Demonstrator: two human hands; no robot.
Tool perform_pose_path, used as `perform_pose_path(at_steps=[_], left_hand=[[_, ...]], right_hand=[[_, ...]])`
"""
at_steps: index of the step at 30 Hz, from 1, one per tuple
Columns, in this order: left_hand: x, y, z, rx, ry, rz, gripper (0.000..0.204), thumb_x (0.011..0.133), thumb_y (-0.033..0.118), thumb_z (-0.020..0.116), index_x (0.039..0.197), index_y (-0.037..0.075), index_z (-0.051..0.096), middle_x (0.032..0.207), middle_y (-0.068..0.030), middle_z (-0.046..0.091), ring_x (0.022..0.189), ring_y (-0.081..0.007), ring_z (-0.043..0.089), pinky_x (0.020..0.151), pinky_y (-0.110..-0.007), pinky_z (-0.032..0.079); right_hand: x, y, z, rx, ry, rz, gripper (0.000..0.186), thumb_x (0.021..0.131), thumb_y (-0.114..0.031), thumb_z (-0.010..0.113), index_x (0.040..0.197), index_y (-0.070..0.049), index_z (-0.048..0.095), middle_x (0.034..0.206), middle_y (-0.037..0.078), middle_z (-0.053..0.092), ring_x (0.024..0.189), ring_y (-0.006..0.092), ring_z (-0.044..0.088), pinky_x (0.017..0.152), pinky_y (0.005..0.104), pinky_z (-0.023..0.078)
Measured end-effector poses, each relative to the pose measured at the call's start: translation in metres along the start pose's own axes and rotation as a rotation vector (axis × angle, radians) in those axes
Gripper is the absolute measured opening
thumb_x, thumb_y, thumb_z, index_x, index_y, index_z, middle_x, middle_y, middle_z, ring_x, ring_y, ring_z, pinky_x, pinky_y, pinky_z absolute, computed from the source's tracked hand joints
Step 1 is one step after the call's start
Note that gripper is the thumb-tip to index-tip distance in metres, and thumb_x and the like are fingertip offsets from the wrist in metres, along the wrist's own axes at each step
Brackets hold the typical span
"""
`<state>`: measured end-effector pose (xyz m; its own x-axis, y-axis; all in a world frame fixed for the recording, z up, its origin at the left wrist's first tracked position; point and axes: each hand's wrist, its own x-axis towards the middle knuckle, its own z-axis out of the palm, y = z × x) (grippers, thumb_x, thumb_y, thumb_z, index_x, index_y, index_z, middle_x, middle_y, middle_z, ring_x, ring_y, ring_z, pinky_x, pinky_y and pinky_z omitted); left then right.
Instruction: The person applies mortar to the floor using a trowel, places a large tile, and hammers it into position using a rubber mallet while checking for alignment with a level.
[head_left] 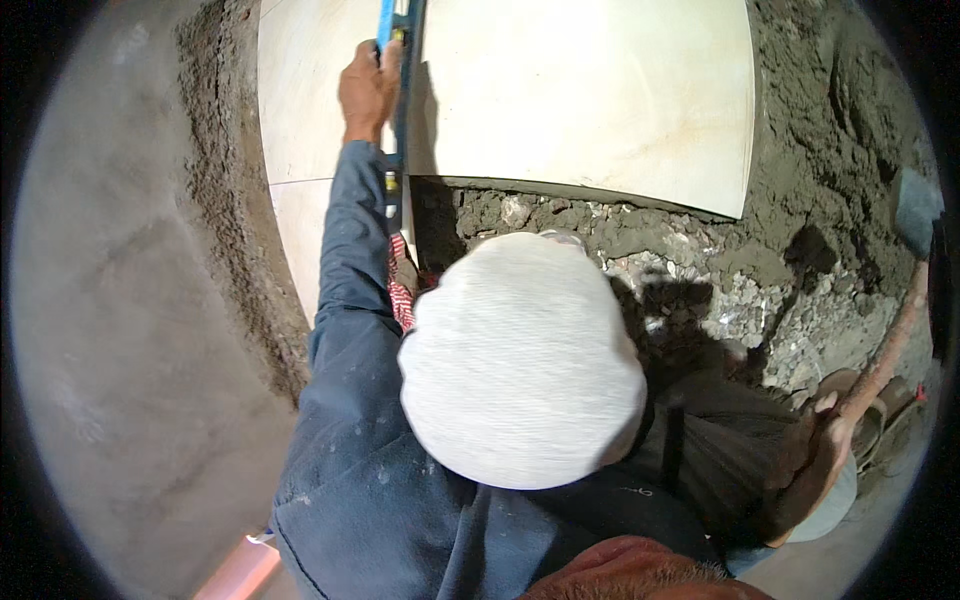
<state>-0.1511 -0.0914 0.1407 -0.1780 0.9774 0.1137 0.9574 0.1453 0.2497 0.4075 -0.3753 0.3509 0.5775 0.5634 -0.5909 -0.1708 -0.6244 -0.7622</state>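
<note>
Neither of my hands can be made out. Close below me, another person in a white cap (pixel 520 360) and dark blue jacket (pixel 370 470) bends forward and fills much of the view. That person's left hand (pixel 365 95) is stretched forward and closed around a long blue-and-black spirit level (pixel 398 140). The level runs along the left side of a large cream tile (pixel 590 90), where it casts a shadow. More pale tile (pixel 320 110) lies to the level's left. Red-and-white striped cloth (pixel 400 290) shows beside the cap. The cap's surface is blurred.
Wet grey mortar (pixel 830 130) borders the tiles on the right; rough rubble (pixel 770 310) lies below their front edge. A tool with a grey blade (pixel 915 210) and wooden handle (pixel 900 320) leans at far right, near a sandalled foot (pixel 840 385). Grey floor (pixel 120 330) spreads left.
</note>
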Motion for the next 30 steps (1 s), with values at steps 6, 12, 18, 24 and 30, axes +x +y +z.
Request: perform_pose_path(at_steps=[6,12,18,24,30], left_hand=[[-0.005,-0.119,-0.038,0.227,0.003,-0.112,0.049,0.102,0.05,0.055,0.125,0.008,0.067,0.094,-0.0211,0.075,0.09,-0.0406,0.073,0.081,-0.051,0.055],[-0.048,-0.1,-0.008,0.269,0.392,0.11,0.062,0.102,0.041,0.054,0.14,-0.009,0.05,0.139,-0.034,0.053,0.129,-0.0467,0.053,0.108,-0.053,0.042],[-0.127,0.019,0.061,0.063,0.017,-0.099,0.085,0.105,0.049,0.045,0.152,-0.018,0.025,0.159,-0.0435,0.019,0.152,-0.0534,0.014,0.124,-0.061,0.007],[-0.025,0.04,0.079,0.007,0.126,-0.123,0.084,0.107,0.05,0.041,0.152,-0.019,0.024,0.161,-0.0411,0.018,0.155,-0.0505,0.009,0.125,-0.06,0.001],[0.101,0.049,0.11,0.02,0.217,-0.012,0.082,0.105,0.056,0.039,0.156,-0.009,0.029,0.165,-0.0278,0.025,0.157,-0.0401,0.016,0.126,-0.059,0.007]], right_hand=[[-0.009,-0.008,0.025,0.009,-0.123,0.007,0.039,0.105,-0.038,0.058,0.125,-0.004,0.056,0.072,-0.002,0.052,0.043,0.0025,0.038,0.035,0.0202,0.032],[-0.007,-0.01,0.068,-0.031,-0.086,-0.012,0.033,0.106,-0.037,0.057,0.118,-0.006,0.055,0.062,-0.005,0.042,0.038,0.0027,0.032,0.029,0.0204,0.027],[0.014,-0.002,0.092,-0.109,-0.315,-0.039,0.033,0.104,-0.042,0.061,0.106,-0.01,0.054,0.058,-0.007,0.04,0.037,0.0032,0.035,0.029,0.0209,0.03],[0.025,-0.01,0.128,-0.196,-0.472,0.012,0.031,0.104,-0.039,0.061,0.102,-0.011,0.048,0.06,-0.004,0.041,0.039,0.0067,0.037,0.031,0.0245,0.033],[0.037,-0.008,0.158,-0.339,-0.524,-0.034,0.032,0.105,-0.039,0.06,0.1,-0.01,0.049,0.061,-0.002,0.045,0.04,0.0074,0.041,0.034,0.0251,0.035]])
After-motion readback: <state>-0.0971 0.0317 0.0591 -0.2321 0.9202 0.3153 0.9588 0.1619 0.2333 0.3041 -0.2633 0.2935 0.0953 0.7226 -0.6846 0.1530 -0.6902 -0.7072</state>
